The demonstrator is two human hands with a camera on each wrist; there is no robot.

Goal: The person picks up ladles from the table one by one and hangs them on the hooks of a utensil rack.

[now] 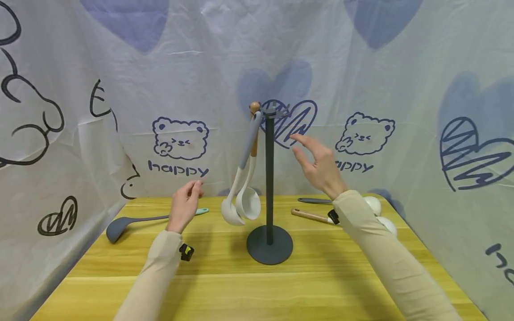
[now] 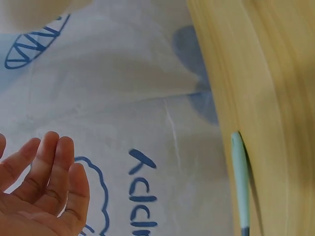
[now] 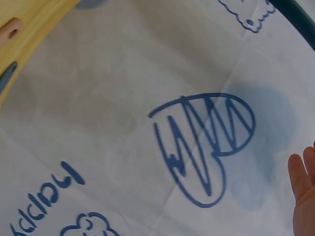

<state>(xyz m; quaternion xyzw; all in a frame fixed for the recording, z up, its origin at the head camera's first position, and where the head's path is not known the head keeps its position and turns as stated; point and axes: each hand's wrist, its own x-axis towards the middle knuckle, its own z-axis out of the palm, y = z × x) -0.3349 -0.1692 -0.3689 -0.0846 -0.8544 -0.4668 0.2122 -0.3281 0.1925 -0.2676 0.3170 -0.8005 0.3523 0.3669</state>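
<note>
Two white ladles hang from the left side of a dark grey utensil stand (image 1: 270, 178): a grey-handled ladle (image 1: 248, 145) in front and a wooden-handled ladle (image 1: 254, 149) behind it. My right hand (image 1: 319, 167) hovers to the right of the post below the hook ring, holding nothing, thumb and fingers apart. To the left of the hanging ladles my left hand (image 1: 184, 207) is raised over the table. Its fingers (image 2: 61, 167) are loosely bent with nothing in them. A dark grey ladle (image 1: 118, 226) with a mint handle end (image 2: 240, 182) lies behind that hand.
On the right of the wooden table (image 1: 225, 290) lie two white-headed utensils, one with a grey handle (image 1: 315, 201), one with a wooden handle (image 1: 311, 216). My right sleeve (image 1: 373, 236) partly covers them. A printed curtain (image 1: 225, 58) surrounds the table's back and sides.
</note>
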